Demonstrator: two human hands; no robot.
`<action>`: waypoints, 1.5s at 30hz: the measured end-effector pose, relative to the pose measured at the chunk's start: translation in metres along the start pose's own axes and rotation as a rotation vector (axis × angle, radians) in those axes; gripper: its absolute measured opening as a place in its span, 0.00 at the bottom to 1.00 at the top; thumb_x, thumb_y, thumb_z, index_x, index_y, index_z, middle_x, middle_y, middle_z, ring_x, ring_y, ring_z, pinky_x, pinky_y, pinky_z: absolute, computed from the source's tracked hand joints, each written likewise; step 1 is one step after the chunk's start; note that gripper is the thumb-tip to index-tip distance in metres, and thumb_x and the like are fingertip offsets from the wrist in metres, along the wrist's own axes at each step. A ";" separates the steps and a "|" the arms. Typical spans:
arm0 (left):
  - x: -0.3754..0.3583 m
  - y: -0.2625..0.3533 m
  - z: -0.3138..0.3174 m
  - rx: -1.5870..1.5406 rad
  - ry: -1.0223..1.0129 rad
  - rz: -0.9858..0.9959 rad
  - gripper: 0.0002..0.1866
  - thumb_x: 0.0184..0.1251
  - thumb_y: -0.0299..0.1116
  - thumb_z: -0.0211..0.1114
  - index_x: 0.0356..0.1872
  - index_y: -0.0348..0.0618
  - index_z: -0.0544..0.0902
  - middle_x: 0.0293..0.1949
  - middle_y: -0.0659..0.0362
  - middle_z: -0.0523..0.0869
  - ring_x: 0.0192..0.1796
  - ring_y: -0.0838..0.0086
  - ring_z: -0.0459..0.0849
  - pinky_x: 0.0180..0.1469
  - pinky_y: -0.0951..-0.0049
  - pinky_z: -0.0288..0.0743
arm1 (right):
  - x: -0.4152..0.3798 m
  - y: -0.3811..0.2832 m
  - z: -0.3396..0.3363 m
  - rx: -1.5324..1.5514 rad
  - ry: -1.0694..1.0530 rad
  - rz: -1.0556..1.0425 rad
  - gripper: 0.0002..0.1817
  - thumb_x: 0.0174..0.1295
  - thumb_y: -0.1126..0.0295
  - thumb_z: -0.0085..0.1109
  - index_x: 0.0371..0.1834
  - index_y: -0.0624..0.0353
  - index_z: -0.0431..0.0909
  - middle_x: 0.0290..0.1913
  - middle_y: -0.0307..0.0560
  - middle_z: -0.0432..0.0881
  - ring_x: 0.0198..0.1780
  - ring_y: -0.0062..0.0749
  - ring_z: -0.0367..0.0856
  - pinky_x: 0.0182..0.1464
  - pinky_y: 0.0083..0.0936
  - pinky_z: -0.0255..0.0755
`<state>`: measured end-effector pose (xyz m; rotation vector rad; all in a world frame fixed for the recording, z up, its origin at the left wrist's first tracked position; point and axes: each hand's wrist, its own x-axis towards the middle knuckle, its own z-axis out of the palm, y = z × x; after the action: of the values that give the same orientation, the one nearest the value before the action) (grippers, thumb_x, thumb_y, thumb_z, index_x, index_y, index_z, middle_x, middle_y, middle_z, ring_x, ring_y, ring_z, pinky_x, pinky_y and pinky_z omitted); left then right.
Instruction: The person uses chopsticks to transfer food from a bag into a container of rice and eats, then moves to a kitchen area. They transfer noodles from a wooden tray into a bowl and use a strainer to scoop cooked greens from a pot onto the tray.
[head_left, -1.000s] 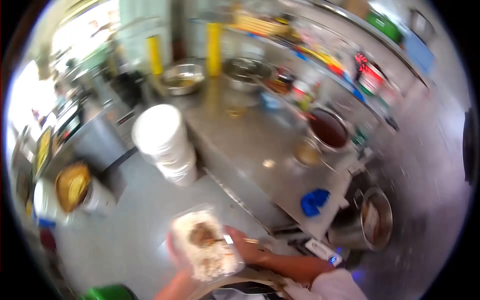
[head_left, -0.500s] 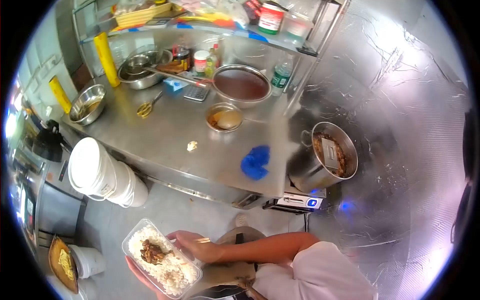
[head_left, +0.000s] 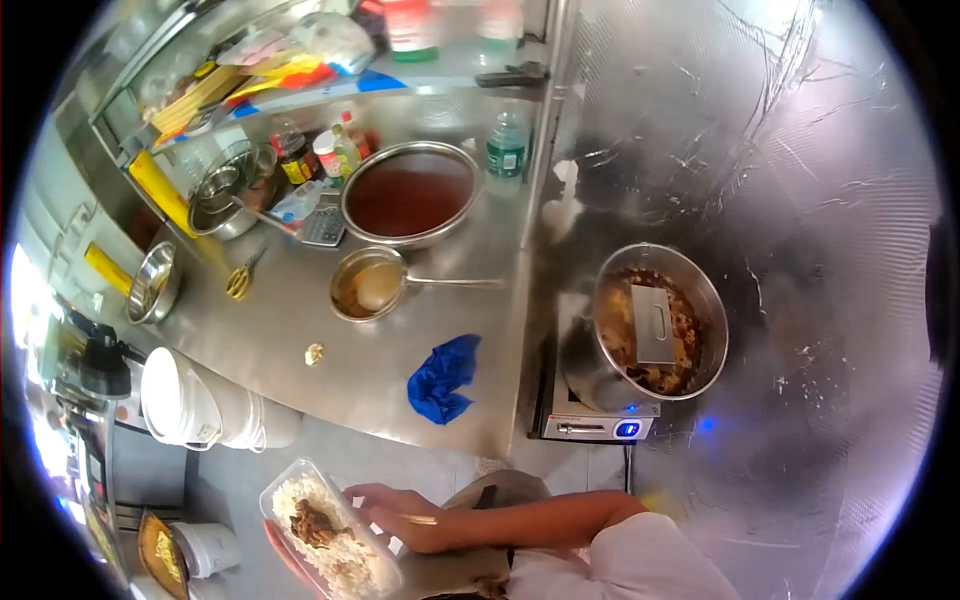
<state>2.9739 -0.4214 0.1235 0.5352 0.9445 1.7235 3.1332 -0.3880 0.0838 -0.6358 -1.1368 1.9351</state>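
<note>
My left hand (head_left: pixel 287 550) supports a clear plastic container (head_left: pixel 268 492) from its left side and below. White rice (head_left: pixel 345 570) fills it, with brown chopped food (head_left: pixel 315 524) on top. Beside the container's right rim is my right hand (head_left: pixel 405 517), its fingers curled near the edge. A short piece of light wooden chopsticks (head_left: pixel 420 519) sticks out of this hand; the rest is hidden.
A steel table (head_left: pixel 300 290) bears a bowl of red-brown liquid (head_left: pixel 410 195), a smaller bowl with a ladle (head_left: pixel 368 284), scissors (head_left: pixel 240 280) and a blue plastic piece (head_left: pixel 443 380). Right of it, a pot (head_left: pixel 708 375) stands on a cooker (head_left: pixel 590 428). White buckets (head_left: pixel 225 405) stand at left.
The view has turned, so table and shelf appear further left and the pot larger. Both hands and the container sit slightly lower in view; my right hand's fingers look more lifted.
</note>
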 end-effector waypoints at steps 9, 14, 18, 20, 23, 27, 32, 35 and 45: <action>-0.004 -0.058 0.063 0.000 -0.070 -0.171 0.36 0.70 0.61 0.47 0.71 0.50 0.61 0.66 0.46 0.68 0.62 0.53 0.75 0.59 0.50 0.75 | -0.034 -0.001 -0.071 -0.131 0.001 -0.262 0.30 0.74 0.56 0.43 0.71 0.65 0.57 0.44 0.49 0.80 0.39 0.31 0.83 0.47 0.27 0.75; 0.000 -0.071 0.086 0.041 -0.123 -0.239 0.37 0.69 0.62 0.47 0.72 0.50 0.60 0.67 0.46 0.68 0.62 0.52 0.74 0.59 0.49 0.75 | -0.057 -0.040 -0.096 -0.151 0.023 -0.317 0.30 0.75 0.53 0.39 0.70 0.66 0.58 0.44 0.50 0.80 0.40 0.34 0.83 0.47 0.29 0.75; 0.001 -0.079 0.098 0.078 -0.153 -0.287 0.38 0.69 0.63 0.47 0.72 0.49 0.60 0.67 0.46 0.67 0.63 0.51 0.73 0.59 0.49 0.75 | -0.068 -0.037 -0.112 -0.154 0.089 -0.459 0.30 0.75 0.52 0.37 0.68 0.67 0.60 0.45 0.53 0.79 0.41 0.37 0.83 0.47 0.30 0.75; 0.001 -0.084 0.102 0.093 -0.161 -0.304 0.39 0.68 0.64 0.46 0.72 0.49 0.59 0.68 0.46 0.66 0.63 0.51 0.73 0.59 0.48 0.75 | -0.065 -0.022 -0.118 -0.156 0.124 -0.490 0.31 0.75 0.51 0.38 0.67 0.68 0.60 0.46 0.54 0.79 0.41 0.38 0.83 0.47 0.30 0.75; 0.002 -0.090 0.109 0.108 -0.174 -0.331 0.40 0.68 0.65 0.46 0.72 0.49 0.59 0.68 0.45 0.66 0.63 0.50 0.73 0.59 0.48 0.74 | -0.069 -0.022 -0.124 -0.195 0.175 -0.460 0.32 0.74 0.51 0.38 0.67 0.70 0.60 0.49 0.56 0.78 0.42 0.39 0.83 0.48 0.32 0.75; 0.003 -0.095 0.113 0.117 -0.180 -0.363 0.41 0.67 0.66 0.46 0.72 0.48 0.58 0.68 0.45 0.65 0.64 0.49 0.72 0.60 0.47 0.74 | -0.073 -0.020 -0.130 -0.216 0.214 -0.529 0.32 0.74 0.50 0.39 0.67 0.70 0.60 0.50 0.56 0.78 0.42 0.40 0.84 0.48 0.32 0.76; 0.004 -0.096 0.114 0.118 -0.176 -0.393 0.42 0.66 0.67 0.46 0.73 0.47 0.58 0.69 0.45 0.64 0.64 0.48 0.71 0.60 0.46 0.74 | -0.060 0.003 -0.127 -0.301 0.320 -0.697 0.32 0.74 0.50 0.40 0.67 0.69 0.60 0.48 0.56 0.79 0.39 0.39 0.85 0.46 0.31 0.76; 0.004 -0.098 0.113 0.107 -0.167 -0.408 0.43 0.66 0.67 0.46 0.73 0.47 0.57 0.69 0.44 0.64 0.64 0.48 0.71 0.60 0.45 0.73 | -0.062 0.002 -0.127 -0.284 0.263 -0.639 0.32 0.73 0.51 0.40 0.67 0.69 0.60 0.47 0.55 0.79 0.38 0.38 0.85 0.46 0.30 0.76; 0.006 -0.089 0.098 0.045 -0.134 -0.446 0.46 0.64 0.70 0.45 0.74 0.46 0.56 0.70 0.44 0.62 0.65 0.46 0.70 0.60 0.43 0.73 | -0.058 -0.026 -0.114 -0.178 0.093 -0.377 0.30 0.73 0.53 0.42 0.67 0.66 0.60 0.46 0.54 0.81 0.37 0.39 0.86 0.45 0.30 0.76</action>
<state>3.0959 -0.3710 0.1090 0.4242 0.9267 1.2540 3.2597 -0.3733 0.0542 -0.5525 -1.2771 1.4845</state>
